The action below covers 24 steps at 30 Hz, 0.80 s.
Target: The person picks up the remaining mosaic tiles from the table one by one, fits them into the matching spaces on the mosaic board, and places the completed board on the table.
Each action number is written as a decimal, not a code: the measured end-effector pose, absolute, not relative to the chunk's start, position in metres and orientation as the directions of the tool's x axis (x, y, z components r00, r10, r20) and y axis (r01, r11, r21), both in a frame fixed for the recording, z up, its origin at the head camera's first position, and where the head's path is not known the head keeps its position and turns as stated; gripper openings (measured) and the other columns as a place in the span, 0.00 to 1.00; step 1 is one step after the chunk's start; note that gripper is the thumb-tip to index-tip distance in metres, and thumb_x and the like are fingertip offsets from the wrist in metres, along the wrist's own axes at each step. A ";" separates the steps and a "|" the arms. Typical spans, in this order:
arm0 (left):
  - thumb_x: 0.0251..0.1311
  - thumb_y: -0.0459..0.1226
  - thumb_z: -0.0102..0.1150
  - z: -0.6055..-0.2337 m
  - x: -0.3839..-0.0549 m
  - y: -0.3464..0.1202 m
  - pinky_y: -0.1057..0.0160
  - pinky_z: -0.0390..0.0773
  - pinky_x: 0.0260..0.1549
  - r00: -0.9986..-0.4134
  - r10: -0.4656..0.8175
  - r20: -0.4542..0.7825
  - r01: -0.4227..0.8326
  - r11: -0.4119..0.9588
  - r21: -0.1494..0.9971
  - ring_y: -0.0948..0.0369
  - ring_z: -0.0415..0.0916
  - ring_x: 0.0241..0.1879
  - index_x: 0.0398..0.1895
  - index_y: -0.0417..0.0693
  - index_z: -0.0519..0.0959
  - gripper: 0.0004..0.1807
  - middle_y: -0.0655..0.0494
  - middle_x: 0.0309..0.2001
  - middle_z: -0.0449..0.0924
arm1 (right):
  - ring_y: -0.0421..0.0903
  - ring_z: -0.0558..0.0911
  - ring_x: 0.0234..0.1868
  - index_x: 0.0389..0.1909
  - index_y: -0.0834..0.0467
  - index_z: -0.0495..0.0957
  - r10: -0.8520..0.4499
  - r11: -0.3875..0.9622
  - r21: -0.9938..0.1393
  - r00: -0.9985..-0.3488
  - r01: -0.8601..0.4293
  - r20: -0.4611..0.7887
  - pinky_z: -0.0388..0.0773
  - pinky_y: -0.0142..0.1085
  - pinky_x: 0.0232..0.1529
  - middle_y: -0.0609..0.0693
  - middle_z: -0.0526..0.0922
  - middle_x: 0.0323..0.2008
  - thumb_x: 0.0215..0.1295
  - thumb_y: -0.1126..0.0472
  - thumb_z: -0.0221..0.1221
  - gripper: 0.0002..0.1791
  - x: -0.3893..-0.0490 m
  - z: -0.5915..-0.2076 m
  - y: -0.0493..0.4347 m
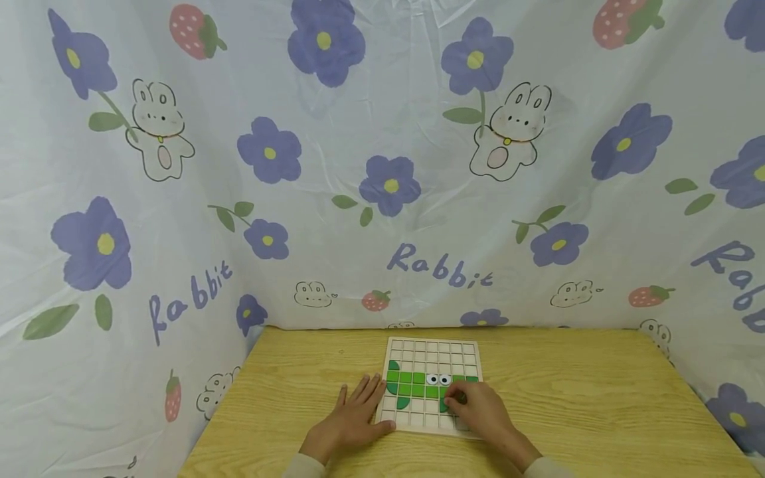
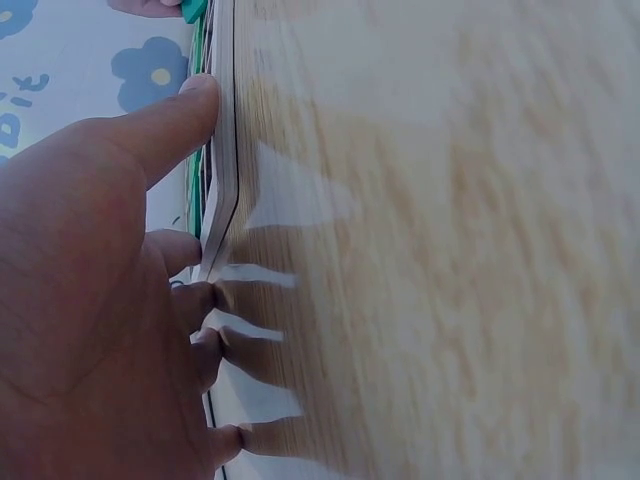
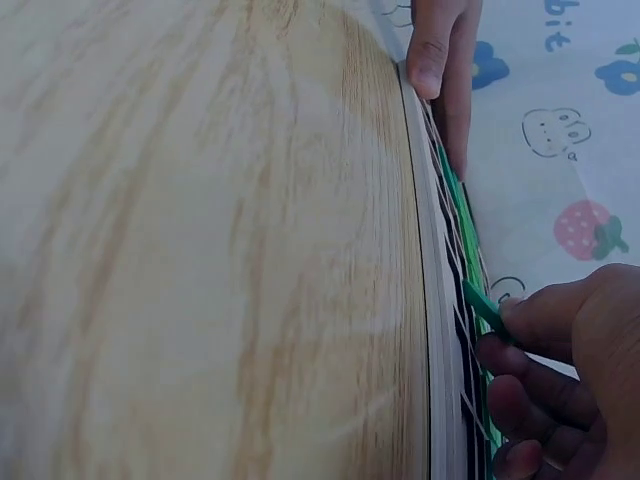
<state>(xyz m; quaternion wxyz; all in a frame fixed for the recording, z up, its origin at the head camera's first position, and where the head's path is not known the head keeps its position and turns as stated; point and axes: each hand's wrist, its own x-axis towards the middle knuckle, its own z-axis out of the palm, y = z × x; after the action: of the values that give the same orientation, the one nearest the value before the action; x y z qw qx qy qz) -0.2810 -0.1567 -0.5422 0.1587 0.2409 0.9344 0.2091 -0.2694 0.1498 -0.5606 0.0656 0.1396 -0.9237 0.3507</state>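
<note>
A pale wooden grid board (image 1: 418,420) lies on the table, with light green square tiles (image 1: 412,390) in a row across it and darker green rounded tiles around them. Two white tiles with black eyes (image 1: 438,380) sit along the top of the green row. My left hand (image 1: 352,419) rests at the board's left side, fingers spread, the thumb along its near edge. Over the right half of the board, my right hand (image 1: 487,413) pinches a dark green tile (image 3: 484,305) between thumb and index finger. That tile stands tilted at the grid in the right wrist view.
The board rests on a yellow wood-grain table (image 1: 597,398). Behind and at the sides hangs a white curtain (image 1: 335,252) printed with purple flowers, rabbits and strawberries, which meets the table's back edge.
</note>
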 end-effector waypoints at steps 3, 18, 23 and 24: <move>0.75 0.64 0.54 -0.542 -0.281 -0.156 0.25 0.38 0.79 -0.837 0.508 -0.203 0.384 0.810 0.442 0.41 0.40 0.87 0.88 0.47 0.50 0.51 0.46 0.88 0.44 | 0.27 0.77 0.29 0.30 0.45 0.86 -0.213 0.727 -0.615 -0.952 -0.306 0.221 0.74 0.27 0.30 0.34 0.86 0.28 0.65 0.61 0.74 0.08 -0.270 -0.558 0.148; 0.73 0.70 0.48 -0.559 -0.288 -0.162 0.22 0.35 0.76 -0.832 0.531 -0.159 0.392 0.766 0.509 0.43 0.34 0.88 0.89 0.52 0.46 0.54 0.47 0.89 0.40 | 0.32 0.68 0.24 0.29 0.47 0.85 -0.204 0.791 -0.532 -0.950 -0.302 0.235 0.66 0.29 0.24 0.36 0.75 0.26 0.63 0.63 0.75 0.10 -0.270 -0.556 0.144; 0.73 0.69 0.49 -0.556 -0.286 -0.161 0.22 0.36 0.77 -0.832 0.529 -0.169 0.396 0.779 0.487 0.43 0.36 0.88 0.89 0.50 0.47 0.53 0.47 0.89 0.41 | 0.31 0.68 0.24 0.29 0.46 0.83 -0.202 0.796 -0.526 -0.951 -0.299 0.235 0.67 0.28 0.24 0.37 0.75 0.26 0.64 0.62 0.74 0.10 -0.269 -0.558 0.144; 0.74 0.68 0.50 -0.554 -0.286 -0.161 0.22 0.36 0.77 -0.830 0.531 -0.174 0.397 0.780 0.484 0.42 0.36 0.88 0.89 0.49 0.47 0.53 0.46 0.89 0.41 | 0.31 0.69 0.24 0.29 0.46 0.83 -0.202 0.798 -0.524 -0.951 -0.298 0.233 0.67 0.28 0.24 0.37 0.76 0.26 0.64 0.62 0.74 0.10 -0.269 -0.558 0.145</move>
<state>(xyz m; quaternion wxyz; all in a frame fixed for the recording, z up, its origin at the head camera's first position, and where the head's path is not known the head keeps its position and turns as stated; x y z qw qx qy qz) -0.2856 -0.1608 -0.5544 0.1519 0.2492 0.9310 0.2191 -0.2690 0.1447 -0.5575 0.0828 0.1323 -0.9444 0.2892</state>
